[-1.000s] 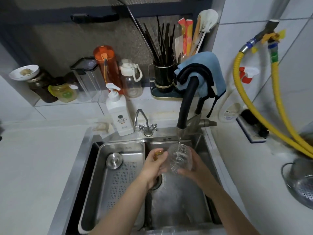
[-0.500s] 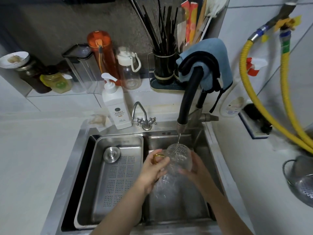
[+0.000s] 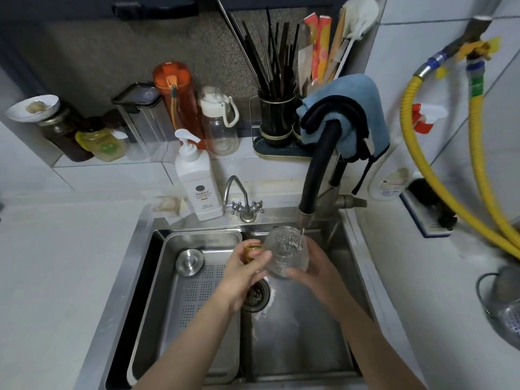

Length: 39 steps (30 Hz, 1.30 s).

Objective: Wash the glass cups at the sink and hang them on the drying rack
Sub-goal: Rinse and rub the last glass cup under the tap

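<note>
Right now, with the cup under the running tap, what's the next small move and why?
Probably turn the cup a little in both hands so the stream reaches the rest of it. A thin stream from the tap strikes only its right side. The left hand grips the gold handle end and the right hand cradles the bowl over the drain, so a small roll looks easy.

A single head-worn camera looks forward and steeply down from close above the left hand (image 3: 244, 273) and right hand (image 3: 315, 270). The sink (image 3: 304, 333) lies beneath them, the tiled wall (image 3: 408, 52) beyond.
</note>
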Tool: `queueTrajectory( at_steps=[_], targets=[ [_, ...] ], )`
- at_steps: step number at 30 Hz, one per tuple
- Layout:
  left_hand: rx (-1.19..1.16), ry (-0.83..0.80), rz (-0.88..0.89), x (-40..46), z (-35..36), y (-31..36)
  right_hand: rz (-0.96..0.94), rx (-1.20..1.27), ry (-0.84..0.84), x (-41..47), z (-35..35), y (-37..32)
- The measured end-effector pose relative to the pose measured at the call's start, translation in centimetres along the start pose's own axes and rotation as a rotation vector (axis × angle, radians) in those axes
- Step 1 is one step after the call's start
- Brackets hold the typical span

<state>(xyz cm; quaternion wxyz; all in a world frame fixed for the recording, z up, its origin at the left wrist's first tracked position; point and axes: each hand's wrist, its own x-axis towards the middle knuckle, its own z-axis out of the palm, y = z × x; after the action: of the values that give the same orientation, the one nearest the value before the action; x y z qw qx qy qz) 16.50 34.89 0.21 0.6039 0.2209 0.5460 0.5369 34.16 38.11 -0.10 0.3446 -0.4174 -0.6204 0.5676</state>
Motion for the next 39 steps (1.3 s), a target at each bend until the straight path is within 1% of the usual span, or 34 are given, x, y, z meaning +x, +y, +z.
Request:
queueTrajectory(
  at_steps=[3, 6, 10, 13, 16, 19, 22, 25, 28, 30, 32, 35, 39],
  targets=[
    [0.002, -0.021, 0.018, 0.6, 1.2, 0.6, 0.008, 0.034, 0.026, 1.1, -1.1, -0.5],
    [-0.011, -0.042, -0.014, 0.3, 2.6, -0.3, 0.019, 0.047, 0.023, 0.3, -2.7, 0.6],
    [0.028, -0.023, -0.057, -0.8, 0.6, -1.1, 0.030, 0.049, 0.014, -1.1, -1.3, 2.3],
    [0.026, -0.011, -0.030, -0.5, -0.6, -0.2, 0.014, 0.026, -0.006, -0.1, 0.1, 1.6],
    [0.010, 0.000, -0.005, 0.0, 1.1, 0.5, 0.021, 0.062, 0.023, 0.9, -1.0, 0.5],
    [0.015, -0.018, -0.039, 0.0, 2.3, -0.8, 0.020, 0.082, 0.021, -0.5, -2.3, 0.7],
    [0.036, -0.016, -0.069, -0.8, 1.0, -1.6, 0.064, 0.070, 0.042, -1.8, -1.4, 2.0],
    [0.028, -0.003, -0.037, -0.8, -0.3, -1.0, 0.037, -0.002, 0.032, -1.1, 0.0, 1.2],
    [0.079, 0.022, -0.021, 0.1, 0.9, -0.3, 0.019, 0.016, 0.055, -0.1, -0.8, 0.3],
    [0.155, 0.003, -0.039, 0.4, 2.0, -0.7, 0.011, 0.017, 0.086, -0.3, -1.8, 0.4],
    [0.166, -0.014, -0.062, 0.2, 2.0, -1.7, 0.012, -0.007, 0.099, -1.0, -2.0, 0.9],
    [0.090, 0.000, -0.093, -0.2, 1.0, -2.3, 0.030, -0.035, 0.078, -1.5, -1.0, 1.4],
    [0.130, 0.020, -0.125, 0.6, 0.6, -1.9, 0.080, -0.040, 0.004, -1.0, -0.6, 0.9]
  ],
)
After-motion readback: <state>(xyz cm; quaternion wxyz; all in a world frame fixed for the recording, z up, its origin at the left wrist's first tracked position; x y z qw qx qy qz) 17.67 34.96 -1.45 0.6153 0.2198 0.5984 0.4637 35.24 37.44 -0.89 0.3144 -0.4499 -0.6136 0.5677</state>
